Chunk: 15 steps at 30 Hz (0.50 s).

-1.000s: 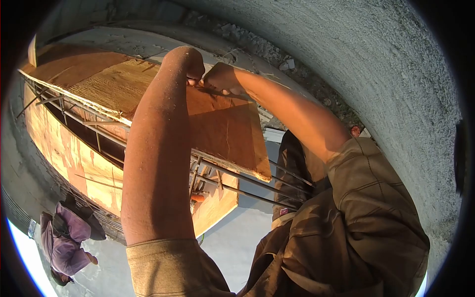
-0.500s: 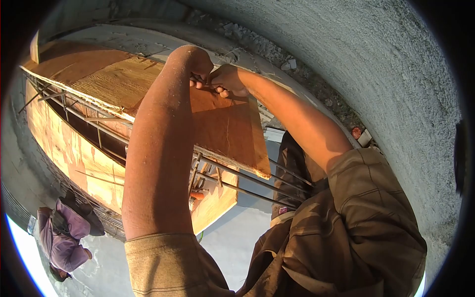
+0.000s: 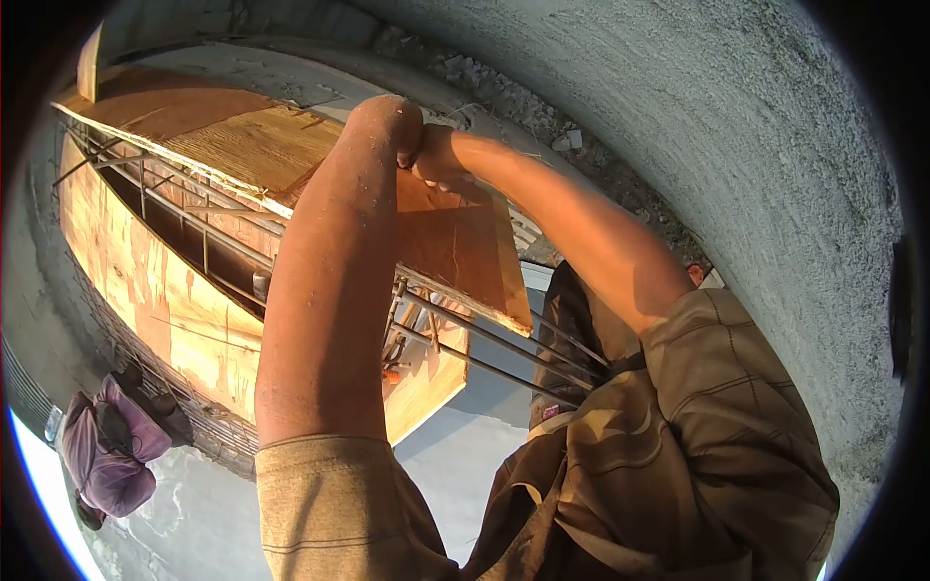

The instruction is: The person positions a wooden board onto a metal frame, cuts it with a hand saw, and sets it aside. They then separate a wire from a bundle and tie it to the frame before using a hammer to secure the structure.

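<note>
My left hand [image 3: 395, 121] is curled over the top of a reddish-brown plywood panel [image 3: 450, 242], bent at the wrist. Most of its fingers are hidden behind the wrist. Pressed up against it, my right hand [image 3: 442, 160] has its fingers bent inward just above the same panel. Whatever lies between the two hands is too small or too hidden to make out. Below the panel, several steel bars [image 3: 494, 339] run out toward my waist. A second plywood board [image 3: 165, 281] stands along the far side of the bar cage.
Rough grey concrete wall [image 3: 765, 145] curves along the right. Rubble [image 3: 494, 82] lies at its foot. A short wood piece [image 3: 89, 63] stands upright at the panel's far end. At lower left a person in purple [image 3: 121, 441] bends over. Something orange [image 3: 390, 375] sits under the panel.
My left hand has rolled over, so its fingers no longer show. Both hands stay together. The panel has shifted slightly rightward in view, and the person at lower left has changed posture.
</note>
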Motion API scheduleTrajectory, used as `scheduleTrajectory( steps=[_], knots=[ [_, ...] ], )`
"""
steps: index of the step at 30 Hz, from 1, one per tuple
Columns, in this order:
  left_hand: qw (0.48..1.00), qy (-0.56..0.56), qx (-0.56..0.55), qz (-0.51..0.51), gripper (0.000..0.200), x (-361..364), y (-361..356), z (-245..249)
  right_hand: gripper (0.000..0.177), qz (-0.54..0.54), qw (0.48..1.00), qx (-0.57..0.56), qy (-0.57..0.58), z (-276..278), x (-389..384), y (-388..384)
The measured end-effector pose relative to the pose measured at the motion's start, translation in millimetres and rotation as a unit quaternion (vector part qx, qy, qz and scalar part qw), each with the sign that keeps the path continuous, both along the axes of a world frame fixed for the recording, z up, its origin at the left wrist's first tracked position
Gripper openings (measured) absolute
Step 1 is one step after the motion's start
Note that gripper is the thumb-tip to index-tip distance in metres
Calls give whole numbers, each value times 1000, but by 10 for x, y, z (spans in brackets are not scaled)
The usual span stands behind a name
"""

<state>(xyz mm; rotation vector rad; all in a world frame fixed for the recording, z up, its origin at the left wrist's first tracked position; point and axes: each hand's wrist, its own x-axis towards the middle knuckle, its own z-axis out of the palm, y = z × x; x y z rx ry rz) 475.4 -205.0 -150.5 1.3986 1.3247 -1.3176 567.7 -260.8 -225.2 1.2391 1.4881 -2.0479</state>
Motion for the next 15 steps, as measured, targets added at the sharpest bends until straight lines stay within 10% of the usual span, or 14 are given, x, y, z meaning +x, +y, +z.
scheduleTrajectory(
  steps=[3, 5, 10, 15],
  knots=[
    [993, -58, 98, 33, 28, -74, -15, 115, 18, -40, 996, -76, 3, -677, -174, -133],
    [953, -142, 254, 84, 27, -200, -91, 83, 18, 1, 999, -36, -3, 42, 30, -68],
    [637, -273, 565, 448, 29, 121, -783, 1605, 22, 237, 966, 101, -23, 1026, 195, 145],
    [545, -134, 708, 428, 28, 399, -1982, 1807, 22, 62, 996, 56, 35, 1966, 593, 23]
  ],
)
